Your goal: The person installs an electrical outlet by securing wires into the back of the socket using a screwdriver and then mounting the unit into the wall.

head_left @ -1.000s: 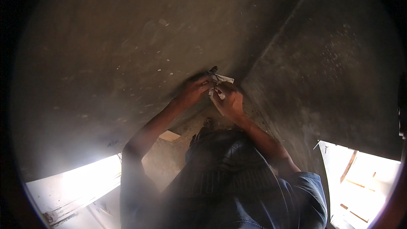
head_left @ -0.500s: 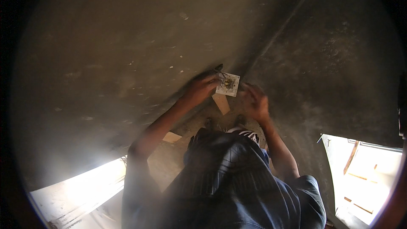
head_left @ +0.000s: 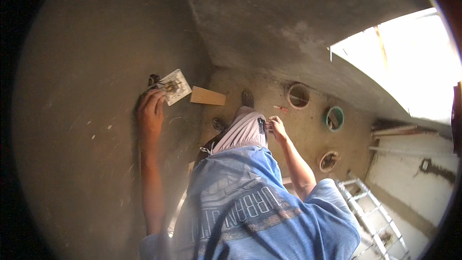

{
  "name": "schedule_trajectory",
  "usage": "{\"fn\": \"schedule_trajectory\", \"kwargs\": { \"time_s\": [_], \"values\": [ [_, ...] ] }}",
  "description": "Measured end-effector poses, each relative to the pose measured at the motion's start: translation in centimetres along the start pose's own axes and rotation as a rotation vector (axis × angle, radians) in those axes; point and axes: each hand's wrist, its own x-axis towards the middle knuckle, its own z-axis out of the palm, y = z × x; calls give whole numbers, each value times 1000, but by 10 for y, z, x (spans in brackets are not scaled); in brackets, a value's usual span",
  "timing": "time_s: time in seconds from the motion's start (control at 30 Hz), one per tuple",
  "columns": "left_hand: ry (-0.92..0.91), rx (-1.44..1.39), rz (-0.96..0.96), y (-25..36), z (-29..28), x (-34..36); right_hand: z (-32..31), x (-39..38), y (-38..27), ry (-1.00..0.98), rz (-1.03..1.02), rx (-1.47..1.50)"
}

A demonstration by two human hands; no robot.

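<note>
Right hand point(head_left: 276, 127) withdrew — plate point(head_left: 180, 86) gripped at left fingertips point(head_left: 159, 94).

plate point(head_left: 180, 89) partly hidden by left hand point(head_left: 150, 111); ladder point(head_left: 383, 219) cut off

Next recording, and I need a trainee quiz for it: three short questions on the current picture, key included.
1. Which hand is at the white plate?
2. True or false: the ladder stands to the left of the white plate in the picture.
3. The right hand is nearest to: A) the green tub; B) the dark object at the side of the shorts; C) the ladder.

Key:
1. The left hand.
2. False; the ladder is to the right.
3. B.
</note>
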Motion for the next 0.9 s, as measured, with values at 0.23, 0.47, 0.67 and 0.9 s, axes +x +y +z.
{"fn": "schedule_trajectory", "kwargs": {
  "time_s": [0.23, 0.47, 0.67, 0.9],
  "values": [
    [-26, 65, 65, -20, 13, 0, 18, -20, 47, 90, -145, -537],
    [-99, 35, 207, -55, 10, 16, 8, -63, 71, 104, 44, -493],
    [-161, 120, 93, -21, 11, 40, -38, -130, 128, 449, 59, -218],
    [-430, -215, 344, 143, 74, 49, -104, -247, 142, 998, -235, 13]
  ]
}}
